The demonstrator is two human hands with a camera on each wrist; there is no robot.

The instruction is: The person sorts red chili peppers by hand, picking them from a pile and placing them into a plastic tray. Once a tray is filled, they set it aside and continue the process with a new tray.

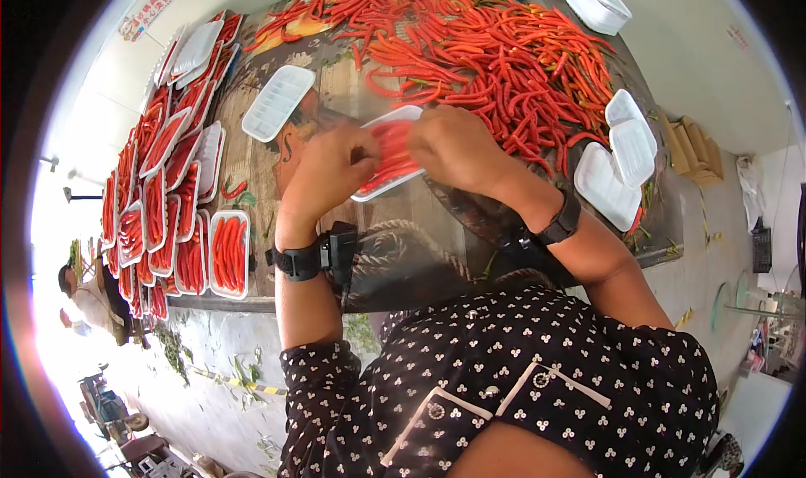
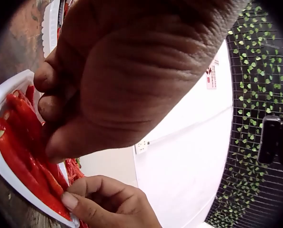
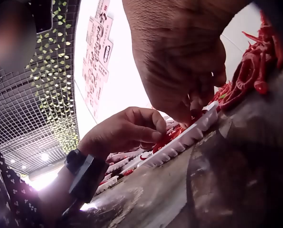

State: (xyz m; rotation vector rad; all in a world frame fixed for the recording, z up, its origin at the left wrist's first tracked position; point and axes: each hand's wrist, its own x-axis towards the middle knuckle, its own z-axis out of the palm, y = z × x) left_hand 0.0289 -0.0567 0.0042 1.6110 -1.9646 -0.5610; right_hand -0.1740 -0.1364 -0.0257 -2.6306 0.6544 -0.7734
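Note:
A white tray (image 1: 409, 114) of red peppers (image 1: 390, 155) lies between both hands, the peppers lengthwise in it. At its left side the left hand (image 1: 327, 172) hovers, blurred, fingers loosely curled; nothing is seen in them in the right wrist view. The right hand (image 1: 462, 146) is over the tray's far right part. Seen from the left wrist, the right thumb and forefinger (image 2: 108, 202) pinch the end of a pepper (image 2: 37, 175) by the tray rim. From the right wrist, the right fingers reach down to the peppers inside the tray (image 3: 179, 145); the palm hides part of them.
Loose red peppers (image 1: 512, 67) are heaped at the table's back and right. Filled trays (image 1: 228, 254) are stacked at the left. Empty trays stand at the back left (image 1: 279, 103), right (image 1: 606, 184) and far right corner (image 1: 598, 4). A single pepper (image 1: 233, 191) lies near the stack.

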